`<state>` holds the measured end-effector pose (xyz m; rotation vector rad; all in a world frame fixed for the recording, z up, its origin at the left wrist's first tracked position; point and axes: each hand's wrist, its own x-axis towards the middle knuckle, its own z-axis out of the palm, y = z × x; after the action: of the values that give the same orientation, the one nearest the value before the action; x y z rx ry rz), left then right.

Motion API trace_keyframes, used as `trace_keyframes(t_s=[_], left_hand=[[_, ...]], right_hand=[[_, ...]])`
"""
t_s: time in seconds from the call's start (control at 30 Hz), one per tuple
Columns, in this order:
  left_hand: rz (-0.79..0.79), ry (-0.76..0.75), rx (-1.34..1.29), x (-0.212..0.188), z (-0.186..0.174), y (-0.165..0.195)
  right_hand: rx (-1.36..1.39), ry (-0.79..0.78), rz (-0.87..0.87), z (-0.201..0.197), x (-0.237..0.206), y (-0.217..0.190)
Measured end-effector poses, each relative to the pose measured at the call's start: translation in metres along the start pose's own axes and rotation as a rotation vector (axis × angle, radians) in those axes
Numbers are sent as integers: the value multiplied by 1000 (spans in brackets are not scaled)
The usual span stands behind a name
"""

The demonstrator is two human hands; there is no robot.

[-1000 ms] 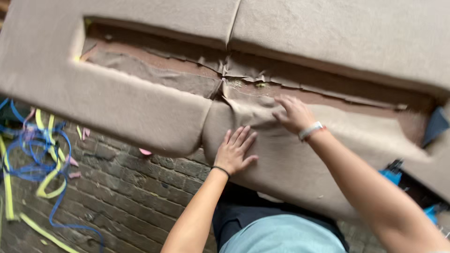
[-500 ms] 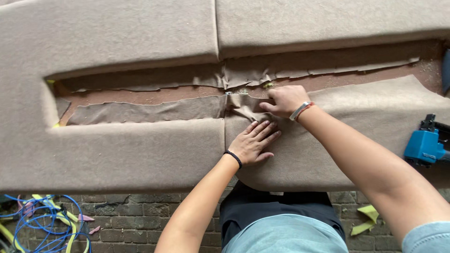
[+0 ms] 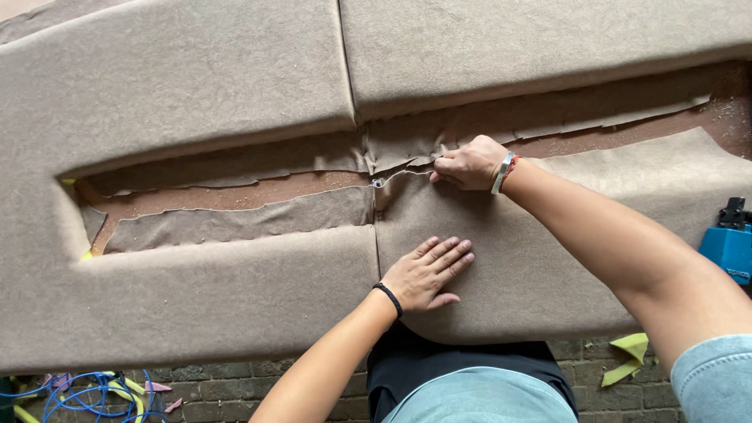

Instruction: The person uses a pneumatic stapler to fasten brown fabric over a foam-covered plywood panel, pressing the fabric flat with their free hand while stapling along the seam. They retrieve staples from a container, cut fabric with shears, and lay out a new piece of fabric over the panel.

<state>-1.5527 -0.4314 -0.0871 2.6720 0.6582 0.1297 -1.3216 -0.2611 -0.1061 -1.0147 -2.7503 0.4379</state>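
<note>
A large padded panel (image 3: pixel 204 94) covered in tan fabric lies flat in front of me, with a long recessed channel (image 3: pixel 235 192) showing bare brown board. My left hand (image 3: pixel 429 272) lies flat, fingers spread, on the near fabric section just right of the vertical seam. My right hand (image 3: pixel 468 163) is closed, pinching the loose fabric edge (image 3: pixel 407 174) at the channel near the seam. A small metal staple or clip (image 3: pixel 378 182) shows at the seam beside that edge.
A blue power tool (image 3: pixel 730 247) rests at the right edge of the panel. Below the panel is a brick floor (image 3: pixel 235 388) with blue hose coils (image 3: pixel 86 392) and yellow-green scraps (image 3: pixel 627 356).
The view has shifted and levelled over the panel. My left hand slid down and right onto the near fabric. My right hand stays gripping the fabric edge at the channel.
</note>
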Motion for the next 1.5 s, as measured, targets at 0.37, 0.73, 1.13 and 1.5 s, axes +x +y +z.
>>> trace_keyframes(t_s=[0.37,0.73,1.13,1.5], left_hand=[[-10,-25,75,36,-5,-20],[76,-21,3,59,-2,10],[3,16,-39,75,-4,30],[26,63,84,44,-5,42]], right_hand=[[40,53,-14,10,-5,2],[1,-126,177,-9,-11,-12],[-4,-53,390,-42,-54,-20],[-104,24,334,-15,-56,1]])
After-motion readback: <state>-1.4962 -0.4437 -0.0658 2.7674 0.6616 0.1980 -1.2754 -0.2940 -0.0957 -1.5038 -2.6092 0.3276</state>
